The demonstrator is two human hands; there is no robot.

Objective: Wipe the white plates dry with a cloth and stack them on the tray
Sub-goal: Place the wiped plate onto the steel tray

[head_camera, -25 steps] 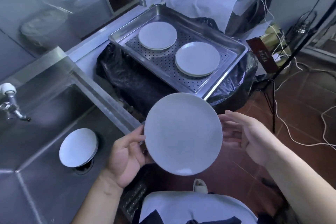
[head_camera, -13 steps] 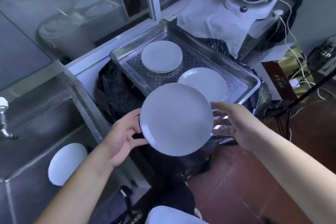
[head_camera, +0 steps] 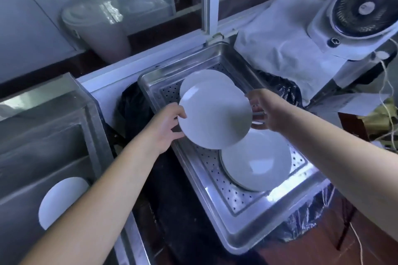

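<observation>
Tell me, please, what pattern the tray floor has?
Rows of small round holes in bare steel tray, head view.

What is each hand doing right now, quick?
Left hand: grips the left rim of the held white plate.
Right hand: holds that plate's right rim, above the tray.

A round white plate (head_camera: 215,115) is held up over the metal tray (head_camera: 243,224), tipped a little. It covers part of another white plate (head_camera: 201,76) that lies flat at the far end of the tray. A third white plate (head_camera: 256,162) lies flat at the near end of the tray, on the floor with small holes. One more white plate (head_camera: 61,199) lies well to the left of the tray, down in the sink.
</observation>
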